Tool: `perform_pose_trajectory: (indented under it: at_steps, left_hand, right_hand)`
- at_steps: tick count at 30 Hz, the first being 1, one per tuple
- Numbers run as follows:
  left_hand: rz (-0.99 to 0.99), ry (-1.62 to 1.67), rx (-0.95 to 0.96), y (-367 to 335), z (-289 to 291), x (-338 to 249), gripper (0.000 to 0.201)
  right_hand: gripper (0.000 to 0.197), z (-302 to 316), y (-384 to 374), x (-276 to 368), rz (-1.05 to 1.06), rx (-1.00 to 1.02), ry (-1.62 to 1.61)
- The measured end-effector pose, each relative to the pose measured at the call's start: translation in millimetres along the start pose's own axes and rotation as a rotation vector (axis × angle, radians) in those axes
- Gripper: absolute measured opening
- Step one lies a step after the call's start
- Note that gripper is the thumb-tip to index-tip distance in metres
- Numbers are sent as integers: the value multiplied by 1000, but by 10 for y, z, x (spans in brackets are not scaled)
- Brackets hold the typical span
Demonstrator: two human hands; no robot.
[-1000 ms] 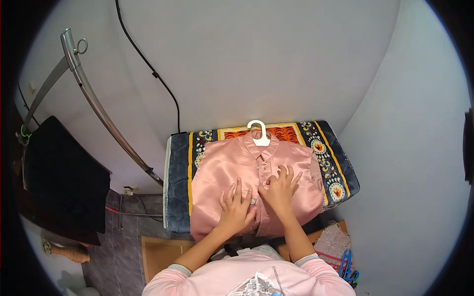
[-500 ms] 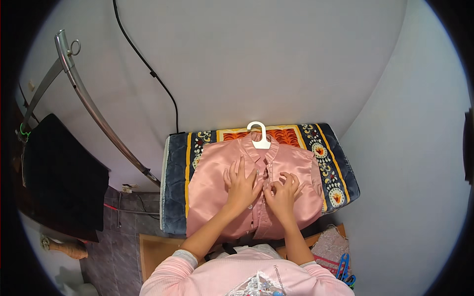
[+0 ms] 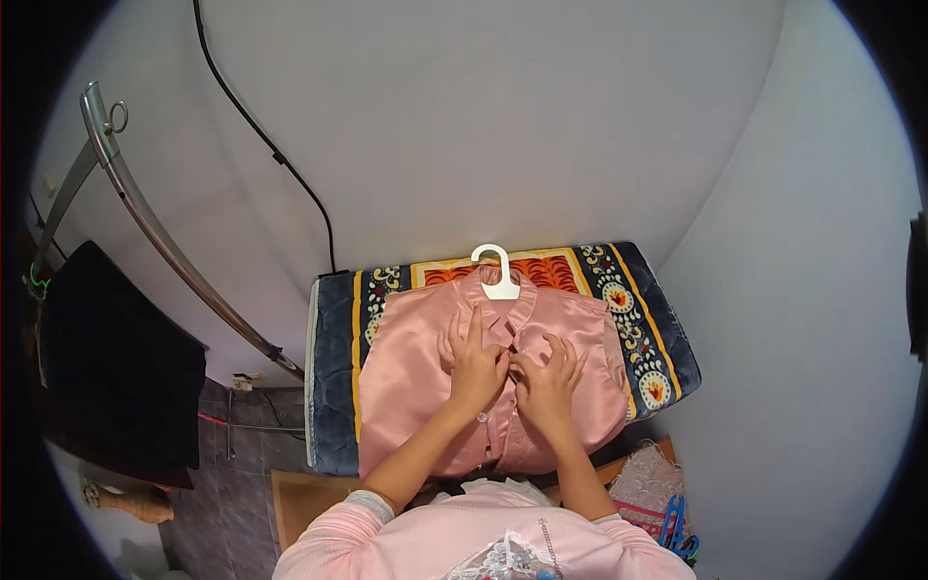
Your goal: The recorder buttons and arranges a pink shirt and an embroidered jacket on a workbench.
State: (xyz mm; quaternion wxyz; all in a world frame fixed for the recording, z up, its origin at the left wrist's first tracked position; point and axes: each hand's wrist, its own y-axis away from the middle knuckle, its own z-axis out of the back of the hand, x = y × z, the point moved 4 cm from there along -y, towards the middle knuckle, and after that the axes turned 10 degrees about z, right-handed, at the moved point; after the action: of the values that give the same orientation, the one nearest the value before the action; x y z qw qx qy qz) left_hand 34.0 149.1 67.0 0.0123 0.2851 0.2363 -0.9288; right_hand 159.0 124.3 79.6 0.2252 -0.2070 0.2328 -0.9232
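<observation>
A pink satin shirt (image 3: 411,377) lies front up, its collar toward the wall and a white hanger (image 3: 501,287) in its neck. Over the upper chest, my left hand (image 3: 474,372) pinches one edge of the front opening between thumb and fingers, with the index finger stretched toward the collar. Facing it, my right hand (image 3: 547,389) pinches the other edge, its remaining fingers raised and curled. The fingertips meet at the button band, so the button or buttonhole between them is hidden. Pale buttons show lower down the band.
Under the shirt is a padded, patterned blanket (image 3: 333,387) on a raised surface against the wall. At left stand a curved metal bar (image 3: 184,251) and a hanging black cloth (image 3: 121,358). Blue plastic clips or hangers (image 3: 675,522) lie by grey lace fabric (image 3: 643,480) at lower right.
Both hands stay at the shirt front, and their fingertips have come closer together at the button band. The two front edges now lie nearer each other. The whole view has shifted slightly.
</observation>
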Motion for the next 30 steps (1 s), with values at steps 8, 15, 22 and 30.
perform_pose_trajectory:
  at_steps: [8, 15, 22, 30]
  left_hand:
    - [-27, -8, -16, -12, -3, 4, 15]
    - [-120, 0, -64, 54, -30, -39, 16]
    - [-155, 14, 41, 113, 34, -13, 21]
    - [-77, -74, 21, -44, 237, 187, 22]
  right_hand:
    - [20, -56, -108, -59, -52, 28, 91]
    - [16, -115, -171, -107, -182, -129, -37]
    - [23, -198, -216, -87, -294, -67, 21]
    - [11, -274, -229, -102, -258, -133, 33]
